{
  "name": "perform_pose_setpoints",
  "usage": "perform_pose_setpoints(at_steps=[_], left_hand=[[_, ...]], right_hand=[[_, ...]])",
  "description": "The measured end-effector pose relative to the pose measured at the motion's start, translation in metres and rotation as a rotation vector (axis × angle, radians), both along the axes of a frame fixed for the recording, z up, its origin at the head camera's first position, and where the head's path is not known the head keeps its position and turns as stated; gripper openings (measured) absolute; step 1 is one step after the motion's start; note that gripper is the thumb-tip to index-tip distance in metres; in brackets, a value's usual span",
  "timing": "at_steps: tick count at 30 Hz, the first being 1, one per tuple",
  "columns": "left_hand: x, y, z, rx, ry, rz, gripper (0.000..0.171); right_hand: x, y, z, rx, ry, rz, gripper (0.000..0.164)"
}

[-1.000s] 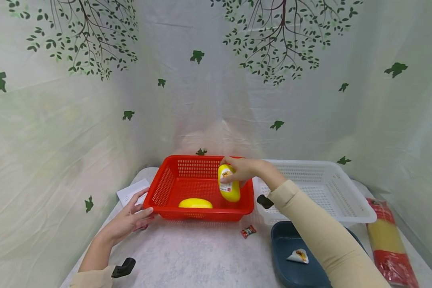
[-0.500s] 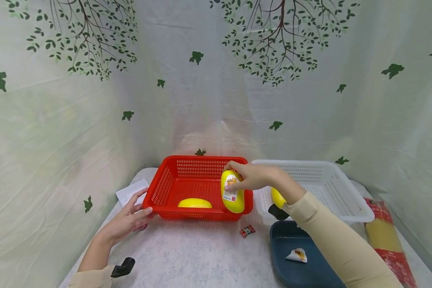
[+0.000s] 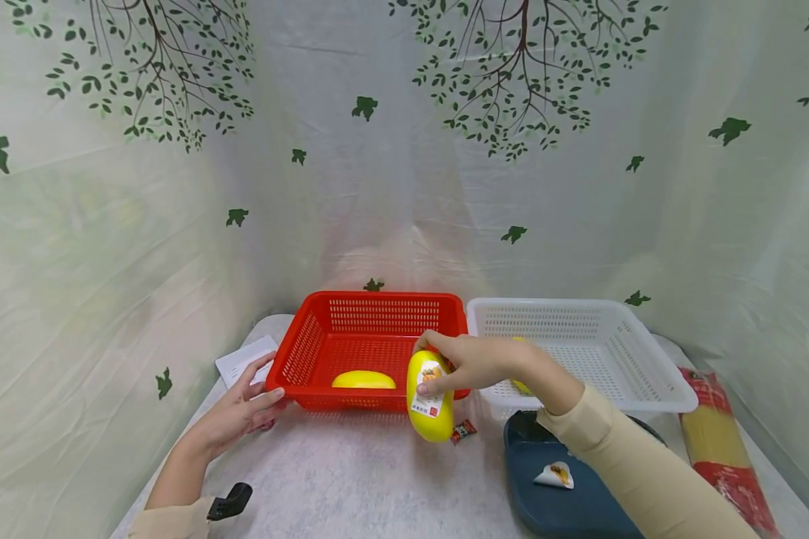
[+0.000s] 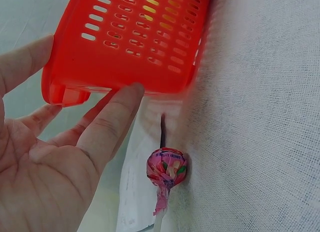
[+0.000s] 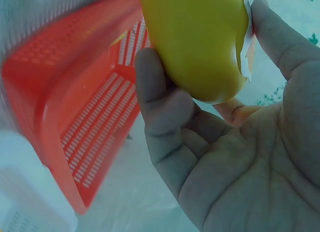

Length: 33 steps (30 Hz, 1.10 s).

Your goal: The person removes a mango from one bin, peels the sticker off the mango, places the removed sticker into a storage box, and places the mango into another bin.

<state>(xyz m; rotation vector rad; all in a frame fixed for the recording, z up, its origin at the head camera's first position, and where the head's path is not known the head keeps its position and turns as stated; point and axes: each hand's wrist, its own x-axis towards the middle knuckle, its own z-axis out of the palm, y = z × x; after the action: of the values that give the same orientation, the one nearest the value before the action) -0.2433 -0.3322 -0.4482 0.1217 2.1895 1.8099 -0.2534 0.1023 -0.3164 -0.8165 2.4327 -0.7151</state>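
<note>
My right hand grips a smooth yellow oval object with a white picture label, thumb across the label. It hangs tilted in front of the red basket, overlapping its front rim. In the right wrist view, one label edge lifts off the yellow oval. My left hand rests at the basket's front left corner, fingers spread and nearly straight against it. The left wrist view shows those fingertips on the basket wall. Inside the basket lies a second yellow oval.
Right of it stands a white basket, a yellow object partly hidden behind my wrist. A dark blue tray holds a curled picture label. Nearby are a small red wrapped candy, a lollipop, papers and a red-and-yellow package.
My right hand has carried the yellow oval from inside the red basket toward me, over its front rim. The left hand has stayed at the basket corner.
</note>
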Motion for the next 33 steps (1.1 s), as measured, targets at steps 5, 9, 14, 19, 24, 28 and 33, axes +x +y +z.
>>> perform_pose_setpoints(at_steps=[5,9,14,19,24,28,33], left_hand=[[-0.001,0.000,-0.001,-0.001,-0.007,0.009,0.092],[-0.001,0.001,0.000,0.004,-0.004,-0.004,0.091],[-0.002,0.000,0.000,0.005,0.000,-0.010,0.091],[-0.002,-0.002,0.000,-0.009,-0.006,0.006,0.091],[-0.002,-0.003,-0.001,-0.006,0.008,-0.009,0.090],[-0.002,-0.003,-0.002,0.000,0.007,-0.014,0.089],[-0.002,-0.002,-0.004,-0.009,0.002,-0.011,0.089]], right_hand=[[0.010,-0.002,-0.007,0.016,-0.009,0.018,0.059],[0.016,-0.003,-0.014,0.046,-0.023,0.008,0.057],[0.023,-0.007,-0.026,0.065,-0.061,0.003,0.055],[0.030,-0.012,-0.039,0.079,-0.108,0.008,0.052],[0.036,-0.015,-0.051,0.091,-0.131,0.041,0.048],[0.038,-0.018,-0.062,0.100,-0.145,0.049,0.049],[0.040,-0.020,-0.074,0.108,-0.166,0.055,0.048]])
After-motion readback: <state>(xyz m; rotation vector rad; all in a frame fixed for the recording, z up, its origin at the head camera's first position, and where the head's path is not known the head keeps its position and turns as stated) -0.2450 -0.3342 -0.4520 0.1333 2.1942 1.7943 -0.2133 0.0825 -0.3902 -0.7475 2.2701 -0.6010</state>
